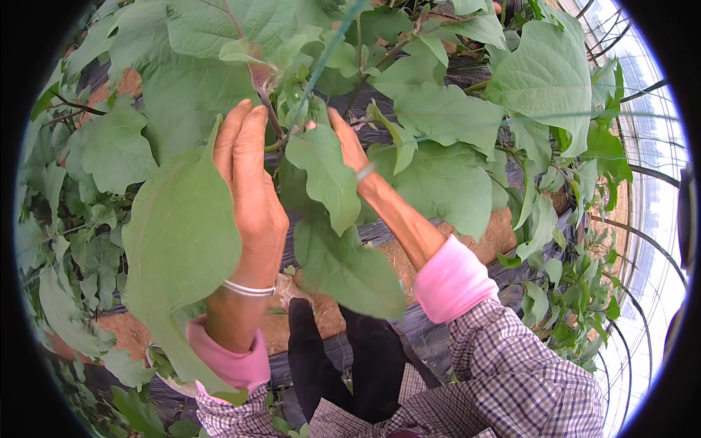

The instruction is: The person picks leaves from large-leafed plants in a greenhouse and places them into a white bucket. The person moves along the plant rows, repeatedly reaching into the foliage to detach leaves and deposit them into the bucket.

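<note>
My left hand (pixel 249 186) is raised beside a purple-green stem (pixel 268 109) of a broad-leaved plant that looks like eggplant. Its fingers are straight and side by side, with no object visible in them. A large leaf (pixel 181 235) lies against the outer side of this hand and hangs over the forearm. Across the stem, my right hand (pixel 346 139) reaches among the foliage; leaves hide most of its fingers, so its grip does not show. Between the hands hangs a lobed leaf (pixel 326 175). Another broad leaf (pixel 350 268) droops below it.
A thin green string (pixel 328 49) runs down through the plant. Black plastic film (pixel 438 334) and brown soil (pixel 328 317) show underfoot. Leafy plants (pixel 104 148) crowd both sides. Curved hoops (pixel 651 175) and a netted wall stand at right. A pale rim (pixel 178 386) shows lower left.
</note>
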Tool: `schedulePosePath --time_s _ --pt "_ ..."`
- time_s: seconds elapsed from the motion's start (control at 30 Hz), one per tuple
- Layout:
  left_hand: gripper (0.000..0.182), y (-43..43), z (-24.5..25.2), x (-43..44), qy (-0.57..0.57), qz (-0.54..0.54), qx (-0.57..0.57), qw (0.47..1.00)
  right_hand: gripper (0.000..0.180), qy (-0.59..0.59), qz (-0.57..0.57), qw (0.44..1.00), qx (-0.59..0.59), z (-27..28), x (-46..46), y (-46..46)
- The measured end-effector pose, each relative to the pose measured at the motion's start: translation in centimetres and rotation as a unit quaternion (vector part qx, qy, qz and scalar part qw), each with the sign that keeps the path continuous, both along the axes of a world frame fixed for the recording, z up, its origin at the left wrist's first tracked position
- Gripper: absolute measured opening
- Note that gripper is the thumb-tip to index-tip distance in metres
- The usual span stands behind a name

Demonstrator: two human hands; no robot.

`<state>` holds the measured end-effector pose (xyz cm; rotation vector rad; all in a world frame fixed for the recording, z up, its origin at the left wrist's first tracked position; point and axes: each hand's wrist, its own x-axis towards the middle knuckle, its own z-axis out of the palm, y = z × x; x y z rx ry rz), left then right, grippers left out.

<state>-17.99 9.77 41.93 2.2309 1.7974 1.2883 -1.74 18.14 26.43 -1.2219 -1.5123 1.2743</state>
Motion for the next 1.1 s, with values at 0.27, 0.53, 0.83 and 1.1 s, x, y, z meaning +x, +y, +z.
schedulePosePath --time_s 0.27,0.53,0.83,1.1 --pt "0.034 -3.2 1.6 1.2 0.138 -0.141 -0.078 0.977 0.034 -0.072 0.14 0.976 0.151 2.1 6.1 -7.9" --pt "0.035 -1.6 -3.3 4.4 0.15 -0.137 -0.124 0.971 0.037 -0.257 -0.127 0.942 0.174 4.8 8.9 -4.2" --pt "0.037 2.3 -10.8 7.8 0.116 -0.105 -0.193 0.969 0.019 -0.639 0.055 0.767 0.023 3.3 9.7 -5.9" --pt "0.058 3.3 -14.5 13.6 -0.219 -0.06 -0.286 0.931 0.023 -0.532 0.024 0.846 -0.038 1.0 8.1 -13.1"
